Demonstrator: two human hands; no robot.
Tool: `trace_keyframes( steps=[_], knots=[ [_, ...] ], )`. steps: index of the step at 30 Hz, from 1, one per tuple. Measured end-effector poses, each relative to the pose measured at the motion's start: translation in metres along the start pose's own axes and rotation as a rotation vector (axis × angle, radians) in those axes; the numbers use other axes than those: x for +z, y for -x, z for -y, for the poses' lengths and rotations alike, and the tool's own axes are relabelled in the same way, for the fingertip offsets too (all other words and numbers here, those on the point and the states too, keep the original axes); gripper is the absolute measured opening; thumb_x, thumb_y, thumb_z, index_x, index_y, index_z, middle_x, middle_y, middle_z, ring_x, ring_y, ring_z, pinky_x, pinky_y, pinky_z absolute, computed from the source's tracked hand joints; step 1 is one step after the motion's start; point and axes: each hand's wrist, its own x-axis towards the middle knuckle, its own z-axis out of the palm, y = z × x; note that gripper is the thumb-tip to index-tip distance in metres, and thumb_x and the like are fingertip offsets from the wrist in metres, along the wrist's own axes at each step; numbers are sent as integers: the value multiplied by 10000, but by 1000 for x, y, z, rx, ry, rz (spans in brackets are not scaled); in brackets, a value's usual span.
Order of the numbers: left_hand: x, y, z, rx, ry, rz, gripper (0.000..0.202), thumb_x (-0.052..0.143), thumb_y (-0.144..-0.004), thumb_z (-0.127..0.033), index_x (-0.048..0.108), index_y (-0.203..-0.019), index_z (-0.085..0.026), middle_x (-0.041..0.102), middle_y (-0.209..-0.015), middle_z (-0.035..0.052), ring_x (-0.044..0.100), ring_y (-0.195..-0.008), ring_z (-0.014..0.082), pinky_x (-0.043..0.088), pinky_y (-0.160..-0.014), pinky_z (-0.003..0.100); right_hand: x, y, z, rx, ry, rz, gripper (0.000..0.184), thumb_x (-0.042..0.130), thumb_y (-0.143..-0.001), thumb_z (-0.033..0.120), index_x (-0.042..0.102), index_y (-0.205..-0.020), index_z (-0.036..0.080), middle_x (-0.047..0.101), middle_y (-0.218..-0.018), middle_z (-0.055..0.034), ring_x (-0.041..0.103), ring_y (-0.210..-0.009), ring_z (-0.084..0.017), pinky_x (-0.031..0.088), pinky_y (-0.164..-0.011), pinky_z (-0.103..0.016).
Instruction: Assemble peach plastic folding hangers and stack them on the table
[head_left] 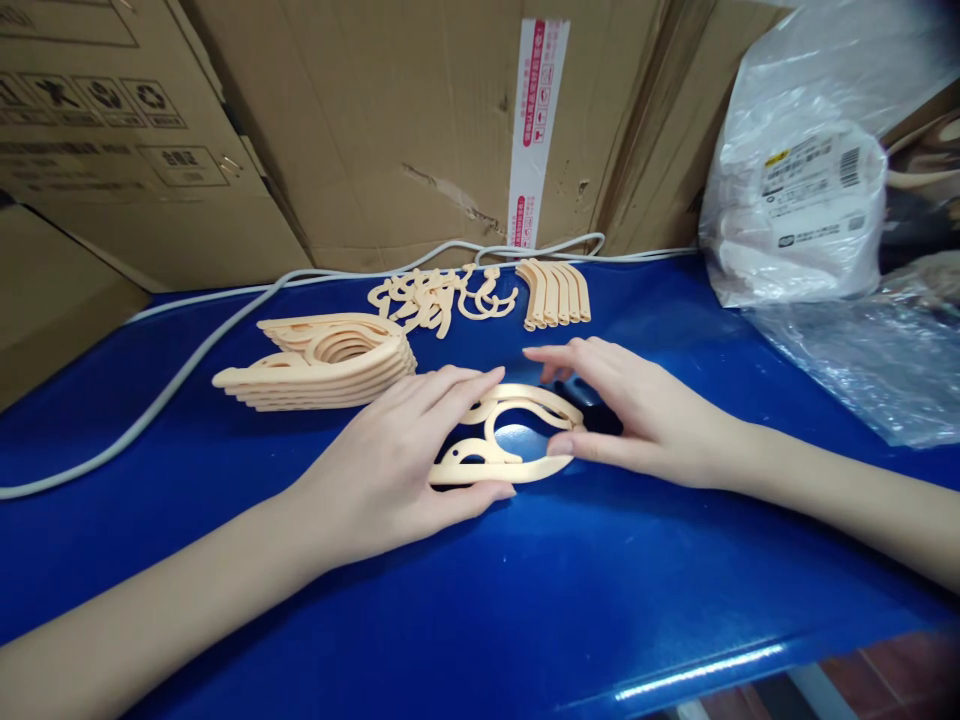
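Note:
A beige plastic folding hanger (529, 470) lies folded on the blue table, between my two hands. My left hand (409, 455) grips its left part, fingers over the far side and thumb along the near side; the palm hides that end. At the hanger's right tip, my right hand (630, 410) rests its thumb against the edge. The other right fingers are spread apart above and beyond the hanger. Behind my left hand is a neat stack of several similar folded hangers (322, 375).
Loose beige hooks (427, 298) lie in a pile at the back, beside a row of curved arm pieces (555, 292). A white cable (202, 345) runs along cardboard boxes (390, 130). Clear plastic bags (802, 210) fill the back right. The table's front edge (697, 672) shows at lower right.

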Motion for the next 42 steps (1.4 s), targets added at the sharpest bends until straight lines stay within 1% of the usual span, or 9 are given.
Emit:
trace_keyframes(
  steps=[5, 9, 20, 25, 27, 30, 32, 36, 42],
  knots=[
    [-6, 0, 0, 56, -116, -140, 607, 677, -885, -374, 454, -1381, -107, 565, -1345, 144, 543, -1240, 248, 429, -1078, 377, -8, -3, 4, 320, -451, 89, 303, 560, -941, 485, 598, -944, 185, 557, -781, 19, 488, -672, -126, 373, -592, -271],
    [-6, -1, 1, 83, -178, -139, 634, 678, -887, -367, 431, -1396, -81, 552, -1357, 166, 529, -1254, 268, 417, -1089, 393, -11, -6, 7, 394, -763, 159, 320, 589, -929, 400, 492, -709, 189, 412, -632, 55, 360, -569, -89, 277, -522, -260],
    [-4, -1, 5, 105, -219, -137, 728, 643, -892, -510, 425, -1408, -45, 559, -1346, 187, 535, -1248, 289, 434, -1078, 406, -9, -5, -1, 396, -900, 178, 291, 598, -940, 400, 549, -775, 165, 419, -659, 49, 343, -593, -79, 250, -541, -265],
    [-5, 0, 0, 98, -298, -142, 634, 635, -914, -420, 440, -1399, -63, 586, -1345, 165, 564, -1226, 288, 456, -1059, 404, -9, -6, 2, 400, -850, 186, 318, 650, -899, 437, 564, -755, 167, 459, -636, 46, 386, -576, -81, 280, -525, -251],
    [-11, -2, -4, 75, -301, -140, 594, 621, -917, -379, 442, -1396, -75, 589, -1343, 154, 569, -1227, 278, 464, -1054, 390, -8, -6, 1, 372, -866, 148, 358, 594, -921, 496, 589, -781, 167, 503, -654, 31, 419, -582, -90, 314, -530, -248],
    [-31, -8, -4, 10, -276, -125, 584, 582, -920, -421, 443, -1405, -127, 567, -1369, 131, 555, -1248, 277, 471, -1048, 399, -8, -6, -5, 343, -920, 63, 518, 367, -986, 599, 635, -906, 164, 589, -730, -13, 485, -614, -116, 378, -552, -258],
    [-50, -12, 2, -43, -234, -95, 623, 552, -921, -498, 433, -1433, -163, 533, -1401, 114, 552, -1237, 271, 480, -1026, 390, -10, -6, -9, 345, -843, 12, 532, 347, -989, 603, 655, -1016, 169, 645, -809, -39, 556, -687, -144, 434, -609, -275],
    [-88, -11, 34, -64, -248, -65, 665, 571, -840, -669, 542, -1369, -267, 630, -1221, 8, 642, -959, 191, 524, -826, 297, -15, -7, -11, 242, -420, 3, 362, 595, -911, 508, 673, -1114, 218, 697, -1099, -56, 632, -1012, -220, 481, -892, -342],
    [-112, 6, 90, -232, -240, 21, 797, 516, -785, -793, 578, -1334, -220, 663, -1226, 27, 621, -1018, 220, 490, -939, 450, -7, -5, -12, 1, 1, 161, 510, 583, -918, 519, 571, -1341, 234, 510, -1463, -119, 480, -1336, -286, 390, -1090, -483]
  ],
)
